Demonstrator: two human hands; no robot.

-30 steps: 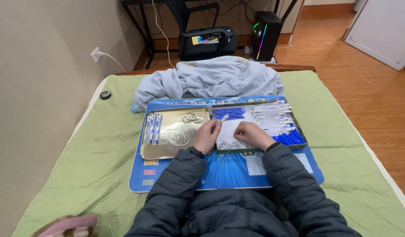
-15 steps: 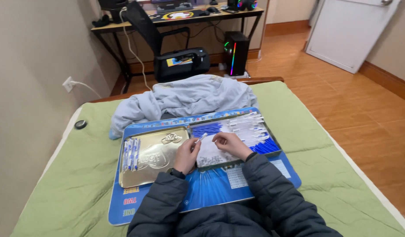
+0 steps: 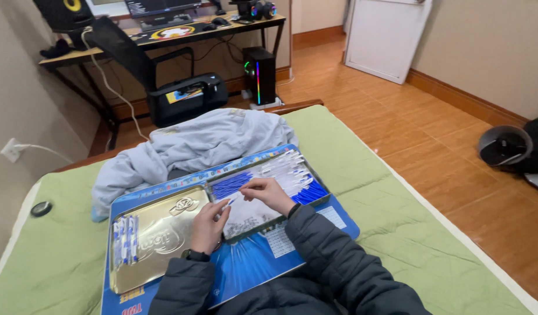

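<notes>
View from the head camera onto a bed (image 3: 397, 233) covered with a green sheet. A person in a dark padded jacket sits at it, both forearms reaching forward over a blue printed board (image 3: 263, 262) that lies flat on the sheet.

On the board stand two shallow metal tins side by side. The gold tin lid (image 3: 158, 233), embossed on its face, lies on the left and holds a small row of blue-and-white pens (image 3: 125, 239) along its left edge. The open tin (image 3: 269, 192) to its right holds many more pen parts (image 3: 292, 175), blue ones and white ones, heaped toward its far end.

The left hand (image 3: 209, 224) rests at the seam between the lid and the open tin, its fingers pressed together and extended, the tips touching a thin white piece (image 3: 231, 201). The right hand (image 3: 270, 192) hovers over the open tin, its fingers pinching the other end of the same white piece.

Beyond the board a pale grey garment (image 3: 193, 146) lies crumpled at the far end of the bed. A small round black object (image 3: 41, 208) sits on the sheet near the left wall. Farther off stand a worktop (image 3: 164, 35) with computer equipment, a black bag (image 3: 187, 96) and a lit computer tower (image 3: 260, 73) on the wooden floor.
</notes>
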